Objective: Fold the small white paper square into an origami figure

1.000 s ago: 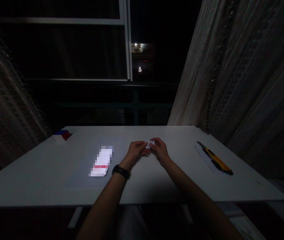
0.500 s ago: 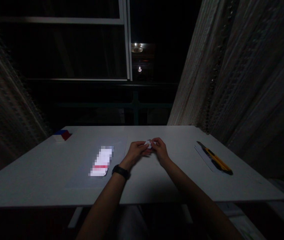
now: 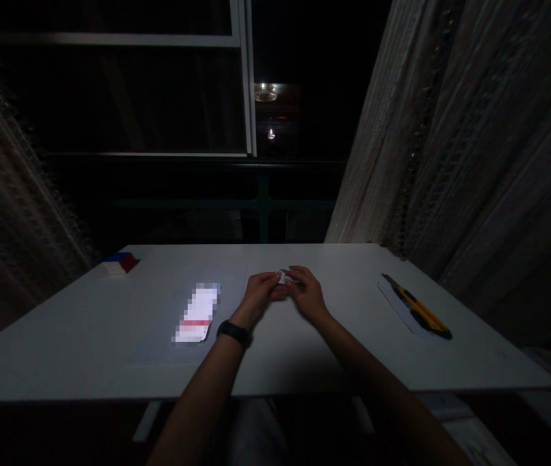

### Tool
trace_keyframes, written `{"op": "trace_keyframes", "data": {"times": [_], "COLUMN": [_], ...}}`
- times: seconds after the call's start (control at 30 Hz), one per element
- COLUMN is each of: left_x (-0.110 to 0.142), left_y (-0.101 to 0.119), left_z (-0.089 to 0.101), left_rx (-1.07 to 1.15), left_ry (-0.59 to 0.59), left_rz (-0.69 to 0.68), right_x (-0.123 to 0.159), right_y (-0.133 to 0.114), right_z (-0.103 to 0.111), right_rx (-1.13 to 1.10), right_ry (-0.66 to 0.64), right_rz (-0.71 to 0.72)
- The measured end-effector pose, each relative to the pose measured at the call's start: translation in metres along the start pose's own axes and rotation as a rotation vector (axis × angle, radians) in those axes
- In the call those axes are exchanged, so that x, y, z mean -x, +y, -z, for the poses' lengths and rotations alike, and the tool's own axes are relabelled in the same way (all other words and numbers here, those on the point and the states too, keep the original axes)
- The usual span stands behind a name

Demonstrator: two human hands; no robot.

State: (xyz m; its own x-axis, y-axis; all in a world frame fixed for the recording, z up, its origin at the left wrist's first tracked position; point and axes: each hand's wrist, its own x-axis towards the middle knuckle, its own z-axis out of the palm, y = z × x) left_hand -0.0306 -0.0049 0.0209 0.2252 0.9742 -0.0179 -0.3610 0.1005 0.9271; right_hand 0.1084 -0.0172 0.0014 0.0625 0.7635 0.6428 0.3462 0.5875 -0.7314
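A small folded piece of white paper [image 3: 282,277] is held between my two hands above the middle of the table. My left hand [image 3: 260,292] pinches its left side, thumb on top and fingers beneath. On the other side, my right hand [image 3: 307,291] has its fingers curled round the paper's right edge. The fingers hide much of the paper, so its exact shape cannot be made out. A dark watch band [image 3: 233,332] circles my left wrist.
A lit phone [image 3: 198,312] lies on a pale sheet [image 3: 159,353] left of my hands. A puzzle cube [image 3: 119,263] sits at the far left of the white table [image 3: 81,349]. On the right, a yellow and black utility knife [image 3: 421,310] rests over white paper [image 3: 396,309].
The folded paper has turned and shifted slightly left between my fingers, and less of it shows. My right hand's fingers have changed their hold. Nothing else on the table has moved.
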Motion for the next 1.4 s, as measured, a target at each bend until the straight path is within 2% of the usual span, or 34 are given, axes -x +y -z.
{"op": "trace_keyframes", "data": {"times": [0.23, 0.7, 1.0, 1.4], "left_x": [0.0017, 0.0038, 0.0033, -0.0007], "left_y": [0.0009, 0.0034, 0.0031, 0.0], "left_z": [-0.002, -0.003, -0.0033, -0.0002], "left_rx": [0.015, 0.032, -0.042, -0.1], "left_ry": [0.031, -0.012, 0.01, 0.01], "left_rz": [-0.043, -0.026, -0.089, -0.072], "right_x": [0.0014, 0.0018, 0.0051, 0.0045], "right_y": [-0.0064, -0.0066, -0.0092, -0.0082], "right_z": [0.0006, -0.001, -0.0014, -0.0016], "right_rx": [-0.044, -0.065, 0.172, 0.204], "right_ry": [-0.023, -0.028, -0.038, -0.004], "right_rz": [0.008, 0.01, 0.079, 0.079]}}
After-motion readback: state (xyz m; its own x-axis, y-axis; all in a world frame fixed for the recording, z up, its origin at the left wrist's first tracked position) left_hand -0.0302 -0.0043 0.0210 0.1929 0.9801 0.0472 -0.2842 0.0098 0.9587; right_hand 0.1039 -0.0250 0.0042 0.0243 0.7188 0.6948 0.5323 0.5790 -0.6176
